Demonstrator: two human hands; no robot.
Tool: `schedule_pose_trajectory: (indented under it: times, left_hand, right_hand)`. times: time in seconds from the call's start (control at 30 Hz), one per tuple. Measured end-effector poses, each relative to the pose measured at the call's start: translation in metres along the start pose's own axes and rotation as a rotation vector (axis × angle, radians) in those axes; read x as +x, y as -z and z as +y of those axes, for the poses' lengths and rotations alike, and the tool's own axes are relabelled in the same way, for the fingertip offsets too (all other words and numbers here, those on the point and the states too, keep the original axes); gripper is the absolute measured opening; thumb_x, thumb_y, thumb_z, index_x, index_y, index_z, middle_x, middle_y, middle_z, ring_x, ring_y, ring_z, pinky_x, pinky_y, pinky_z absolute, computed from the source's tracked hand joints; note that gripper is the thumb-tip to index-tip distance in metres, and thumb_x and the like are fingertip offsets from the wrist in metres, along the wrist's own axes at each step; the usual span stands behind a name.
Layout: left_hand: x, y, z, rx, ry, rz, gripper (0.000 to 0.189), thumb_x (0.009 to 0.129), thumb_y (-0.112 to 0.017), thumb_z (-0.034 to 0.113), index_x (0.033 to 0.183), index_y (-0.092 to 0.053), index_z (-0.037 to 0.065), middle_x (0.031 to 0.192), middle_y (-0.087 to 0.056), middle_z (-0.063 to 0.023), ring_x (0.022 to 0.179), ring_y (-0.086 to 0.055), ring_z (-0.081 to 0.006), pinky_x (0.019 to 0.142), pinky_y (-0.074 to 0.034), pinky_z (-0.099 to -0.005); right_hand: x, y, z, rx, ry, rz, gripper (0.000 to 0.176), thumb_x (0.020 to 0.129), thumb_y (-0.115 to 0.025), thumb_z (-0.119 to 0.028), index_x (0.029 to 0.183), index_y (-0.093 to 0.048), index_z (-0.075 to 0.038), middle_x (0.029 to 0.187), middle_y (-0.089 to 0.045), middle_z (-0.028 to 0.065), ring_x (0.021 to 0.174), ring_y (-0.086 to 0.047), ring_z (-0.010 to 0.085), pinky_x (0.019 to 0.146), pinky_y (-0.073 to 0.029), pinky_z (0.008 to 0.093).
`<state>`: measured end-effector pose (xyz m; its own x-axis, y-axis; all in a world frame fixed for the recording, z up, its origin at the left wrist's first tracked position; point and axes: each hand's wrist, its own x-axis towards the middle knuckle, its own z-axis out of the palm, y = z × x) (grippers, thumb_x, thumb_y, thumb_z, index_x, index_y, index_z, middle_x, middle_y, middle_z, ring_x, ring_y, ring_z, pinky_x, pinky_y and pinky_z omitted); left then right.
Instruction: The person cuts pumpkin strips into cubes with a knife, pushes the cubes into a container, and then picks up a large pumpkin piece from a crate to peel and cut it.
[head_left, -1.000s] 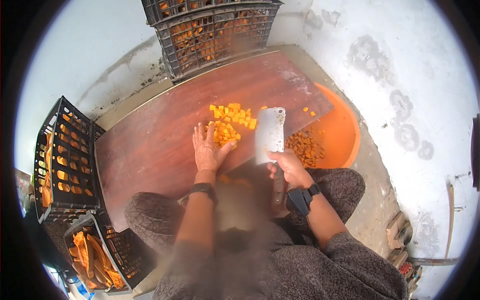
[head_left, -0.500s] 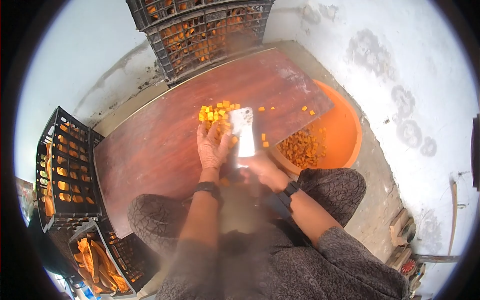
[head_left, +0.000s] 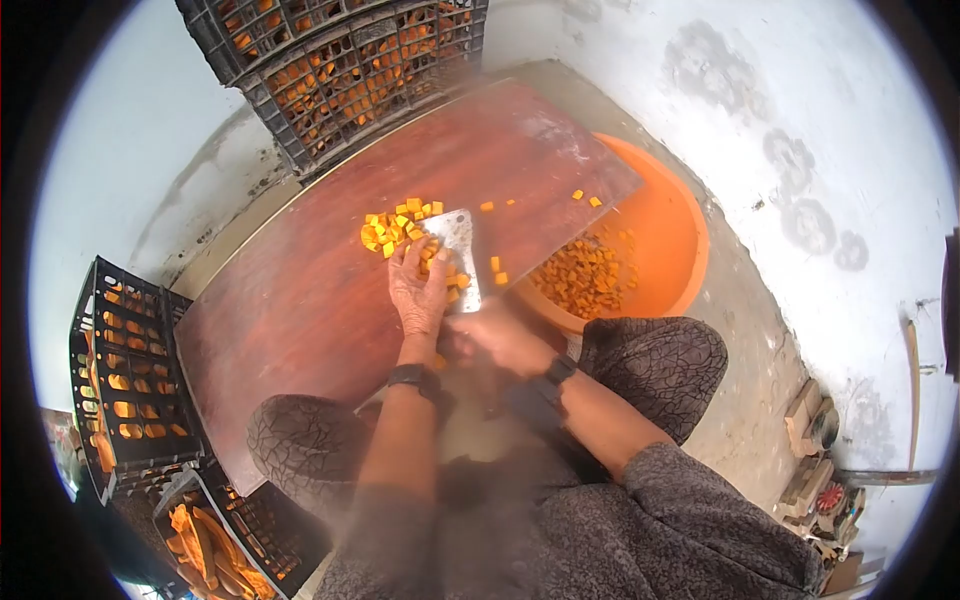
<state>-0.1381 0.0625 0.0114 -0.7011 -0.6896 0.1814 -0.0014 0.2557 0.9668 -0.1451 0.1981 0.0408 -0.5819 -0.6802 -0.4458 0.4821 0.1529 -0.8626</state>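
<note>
My right hand (head_left: 495, 335) is closed around the handle end of a cleaver (head_left: 458, 236), whose pale blade lies over the board beside the cubes. My left hand (head_left: 417, 297) is palm down with its fingers spread, against the left side of the blade. A few orange cubes show between its thumb and fingers and along the blade's lower edge. Just beyond the fingertips is a heap of small orange cubes (head_left: 393, 228), which look like pumpkin. Everything rests on a reddish-brown board (head_left: 290, 300). Blur hides the grip on the handle.
An orange tub (head_left: 672, 255) with many cubes stands under the board's right edge. Stacked black crates (head_left: 350, 85) with orange pieces are behind the board. Another black crate (head_left: 135, 365) stands left, above a crate of peel-like strips (head_left: 215, 550). Loose cubes (head_left: 498, 270) lie right of the blade.
The view has shifted, so the board and tub appear farther left. The cleaver's blade now tilts more to the left over the cubes, and several cubes show against it near my left hand.
</note>
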Motion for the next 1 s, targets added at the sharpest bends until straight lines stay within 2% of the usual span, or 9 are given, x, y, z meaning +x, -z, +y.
schedule_pose_trajectory:
  times: [0.07, 0.27, 0.3, 0.4, 0.47, 0.63, 0.83, 0.9, 1.0]
  left_hand:
    - [-0.002, -0.008, 0.008, 0.011, -0.024, -0.014, 0.035, 0.090, -0.068, 0.022, 0.119, -0.066, 0.002, 0.132, -0.049, -0.0170, 0.121, -0.052, -0.0264, 0.102, -0.044, -0.0343]
    - [-0.015, -0.056, 0.044, -0.203, -0.076, -0.153, 0.029, 0.094, -0.061, 0.020, 0.118, -0.067, 0.004, 0.128, -0.050, -0.0165, 0.120, -0.052, -0.0262, 0.101, -0.045, -0.0358]
    - [-0.018, -0.064, 0.050, -0.206, -0.173, -0.193, 0.027, 0.095, -0.058, 0.014, 0.118, -0.065, 0.002, 0.131, -0.043, -0.0171, 0.107, -0.064, -0.0273, 0.088, -0.055, -0.0362]
    - [-0.022, -0.099, 0.042, -0.017, -0.319, -0.212, 0.033, 0.098, -0.053, 0.023, 0.121, -0.065, 0.003, 0.141, -0.041, -0.0245, 0.119, -0.057, -0.0371, 0.100, -0.047, -0.0442]
    - [-0.030, -0.122, 0.049, -0.006, -0.301, -0.386, 0.046, 0.099, -0.047, 0.033, 0.134, -0.057, 0.004, 0.151, -0.031, -0.0300, 0.135, -0.039, -0.0446, 0.112, -0.030, -0.0502]
    - [-0.064, -0.163, 0.041, 0.134, -0.308, -0.507, 0.061, 0.100, -0.043, 0.040, 0.149, -0.035, 0.004, 0.155, -0.021, -0.0312, 0.145, -0.017, -0.0479, 0.118, -0.015, -0.0529]
    - [-0.087, -0.149, 0.024, 0.080, -0.366, -0.541, 0.055, 0.099, -0.049, 0.034, 0.140, -0.046, -0.003, 0.153, -0.022, -0.0354, 0.142, -0.024, -0.0484, 0.117, -0.020, -0.0513]
    - [-0.085, -0.135, 0.023, 0.064, -0.398, -0.569, 0.051, 0.095, -0.057, 0.029, 0.134, -0.051, -0.005, 0.152, -0.026, -0.0338, 0.141, -0.028, -0.0465, 0.116, -0.024, -0.0496]
    - [-0.078, -0.114, 0.021, 0.196, -0.456, -0.578, 0.053, 0.095, -0.058, 0.029, 0.138, -0.049, 0.000, 0.154, -0.029, -0.0279, 0.142, -0.031, -0.0412, 0.116, -0.029, -0.0448]
  right_hand:
    - [-0.005, 0.004, -0.001, 0.110, 0.068, 0.009, 0.017, 0.088, -0.065, -0.018, 0.085, -0.064, -0.002, 0.060, -0.057, 0.0060, 0.049, -0.054, 0.0148, 0.044, -0.043, 0.0301]
    - [-0.039, 0.039, -0.014, 0.146, -0.001, 0.219, 0.015, 0.088, -0.066, -0.014, 0.097, -0.062, -0.002, 0.074, -0.061, 0.0060, 0.055, -0.056, 0.0144, 0.044, -0.047, 0.0307]
    - [-0.049, 0.043, -0.017, 0.178, -0.001, 0.291, 0.016, 0.087, -0.067, -0.013, 0.097, -0.063, -0.002, 0.074, -0.061, 0.0064, 0.055, -0.056, 0.0148, 0.043, -0.047, 0.0308]
    - [-0.070, 0.064, -0.020, 0.202, 0.007, 0.377, 0.017, 0.087, -0.066, -0.014, 0.096, -0.062, 0.000, 0.071, -0.060, 0.0072, 0.055, -0.057, 0.0152, 0.043, -0.048, 0.0320]
    - [-0.082, 0.075, -0.025, 0.228, 0.052, 0.492, 0.013, 0.087, -0.064, -0.013, 0.093, -0.063, 0.000, 0.069, -0.060, 0.0072, 0.054, -0.056, 0.0153, 0.044, -0.049, 0.0329]
    - [-0.102, 0.096, -0.044, 0.212, 0.093, 0.660, 0.012, 0.085, -0.059, -0.008, 0.085, -0.064, 0.003, 0.063, -0.058, 0.0098, 0.046, -0.051, 0.0155, 0.040, -0.044, 0.0331]
    - [-0.090, 0.165, -0.010, -0.516, 0.006, 0.992, 0.022, 0.085, -0.053, -0.009, 0.069, -0.060, 0.005, 0.053, -0.058, 0.0150, 0.041, -0.058, 0.0232, 0.040, -0.047, 0.0355]
    - [-0.078, 0.192, 0.017, -1.175, 0.315, 1.041, 0.026, 0.084, -0.052, -0.009, 0.064, -0.058, 0.006, 0.050, -0.058, 0.0171, 0.043, -0.061, 0.0263, 0.042, -0.048, 0.0361]
    - [-0.069, 0.197, 0.010, -0.875, 0.046, 1.113, 0.023, 0.087, -0.052, -0.010, 0.070, -0.059, 0.005, 0.051, -0.057, 0.0147, 0.040, -0.057, 0.0240, 0.041, -0.047, 0.0359]
